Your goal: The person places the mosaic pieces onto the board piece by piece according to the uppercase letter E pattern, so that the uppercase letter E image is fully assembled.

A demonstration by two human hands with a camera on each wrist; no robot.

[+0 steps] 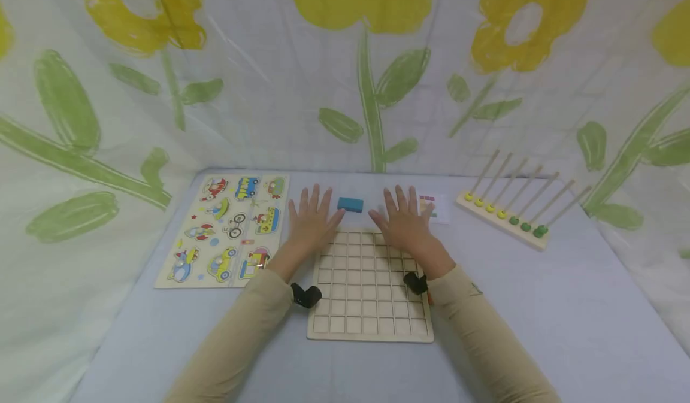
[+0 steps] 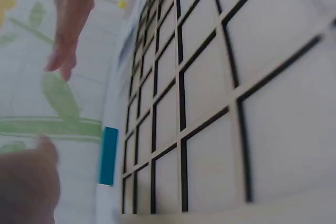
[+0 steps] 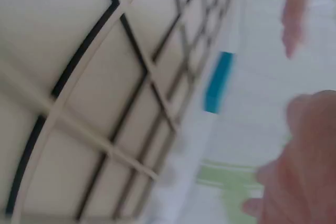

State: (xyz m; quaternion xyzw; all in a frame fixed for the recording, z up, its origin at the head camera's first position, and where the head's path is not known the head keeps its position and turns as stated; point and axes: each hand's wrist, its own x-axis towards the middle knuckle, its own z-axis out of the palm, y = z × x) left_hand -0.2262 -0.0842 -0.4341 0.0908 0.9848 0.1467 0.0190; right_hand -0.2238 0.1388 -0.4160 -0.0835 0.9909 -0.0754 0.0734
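Note:
Both hands hover with fingers spread and nothing in them, the left hand over the far left corner of a wooden grid board and the right hand over its far right corner. Just past the board's far edge, between the two hands, lies a teal rectangular block; neither hand touches it. The same block shows beside the board in the left wrist view, and the right wrist view has it blurred. A small printed card lies behind the right hand, partly covered by its fingers.
To the left lies a wooden peg puzzle with vehicle pictures. On the right stands a bead stand with several upright rods and yellow and green beads. Something orange peeks out by the right wrist. A flower-painted curtain hangs behind the table.

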